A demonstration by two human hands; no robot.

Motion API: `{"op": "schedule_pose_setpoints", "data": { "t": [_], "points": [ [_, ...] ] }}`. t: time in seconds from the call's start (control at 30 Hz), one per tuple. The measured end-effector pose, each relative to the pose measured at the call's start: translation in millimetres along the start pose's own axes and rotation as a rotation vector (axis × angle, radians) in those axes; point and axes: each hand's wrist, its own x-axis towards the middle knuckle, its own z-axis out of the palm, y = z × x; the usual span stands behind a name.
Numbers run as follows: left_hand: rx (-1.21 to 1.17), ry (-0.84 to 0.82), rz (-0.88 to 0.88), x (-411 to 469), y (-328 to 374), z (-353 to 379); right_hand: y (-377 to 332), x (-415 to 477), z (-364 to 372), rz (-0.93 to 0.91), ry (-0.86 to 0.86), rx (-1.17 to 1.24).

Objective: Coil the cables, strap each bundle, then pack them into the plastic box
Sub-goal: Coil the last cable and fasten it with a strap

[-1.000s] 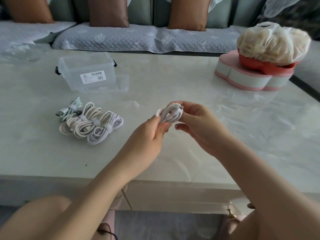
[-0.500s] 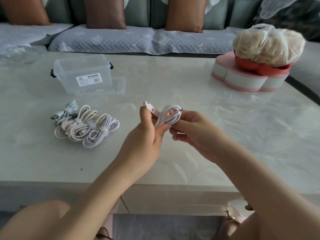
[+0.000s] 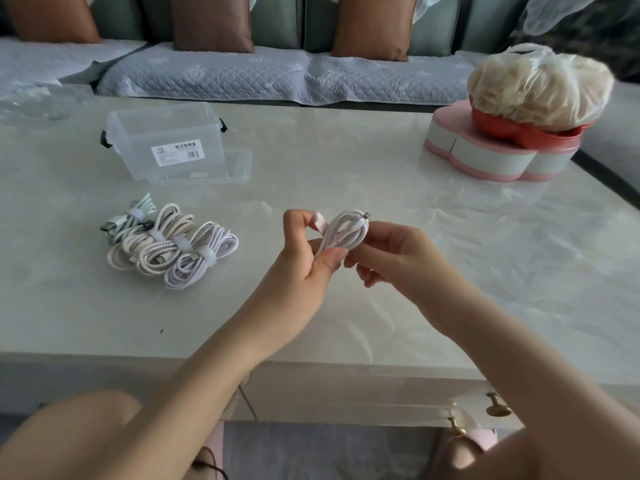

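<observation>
1. You are holding the white cable coil (image 3: 344, 230) in the air between both hands, over the front middle of the table (image 3: 381, 168). It is not resting on the surface.
2. Your right hand (image 3: 398, 258) is grasping the coil's right side, with fingers curled beneath the loops and thumb lying over them. A plug tip is showing at the coil's upper edge.
3. Your left hand (image 3: 304, 258) is pinching the coil's lower left end under the thumb. The forefinger is hooking above, just beside the pale strap tab (image 3: 318, 219). I cannot tell whether it is actually gripping the tab.
4. Judgement: you are strapping this bundle, and the strap is not yet closed.
   - Keep the right hand squeezing the loops flat so that none is springing loose.
   - Draw the tab snugly round the coil's waist.
   - Press it down fully before letting go.
5. The strapped bundles (image 3: 173, 247) are lying in a touching cluster to your left. The plastic box (image 3: 166, 136) is standing open behind them, well apart from your hands, and no cable is showing inside it.
</observation>
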Motion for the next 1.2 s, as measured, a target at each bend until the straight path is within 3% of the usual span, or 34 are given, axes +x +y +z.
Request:
{"op": "schedule_pose_setpoints", "data": {
  "t": [0.3, 0.57, 0.7, 0.77, 0.83, 0.9, 0.97, 1.07, 1.2],
  "points": [
    [-0.212, -0.065, -0.208, 1, 9, 4, 7, -18, -4, -0.197, 0.098, 0.015],
    [-0.325, -0.110, -0.354, 2, 16, 1, 2, -24, -18, -0.259, -0.113, -0.057],
    [-0.353, -0.152, -0.374, 3, 18, -5, -3, -24, -23, -0.335, -0.166, -0.194],
    [-0.368, -0.192, -0.387, 1, 19, -3, -1, -25, -21, -0.440, -0.048, -0.336],
    [-0.381, -0.234, -0.406, 0, 21, -1, -1, -26, -20, -0.620, 0.102, -0.634],
    [-0.391, -0.267, -0.419, 1, 22, -2, -2, -25, -22, -0.805, 0.171, -0.868],
    [-0.389, -0.306, -0.422, 1, 23, -6, -3, -23, -23, -0.899, 0.209, -0.948],
    [-0.396, -0.376, -0.444, -1, 23, -9, -7, -22, -22, -0.845, 0.120, -0.900],
    [-0.354, -0.403, -0.464, -1, 19, -10, -3, -21, -16, -0.614, 0.014, -0.735]
  ]
}}
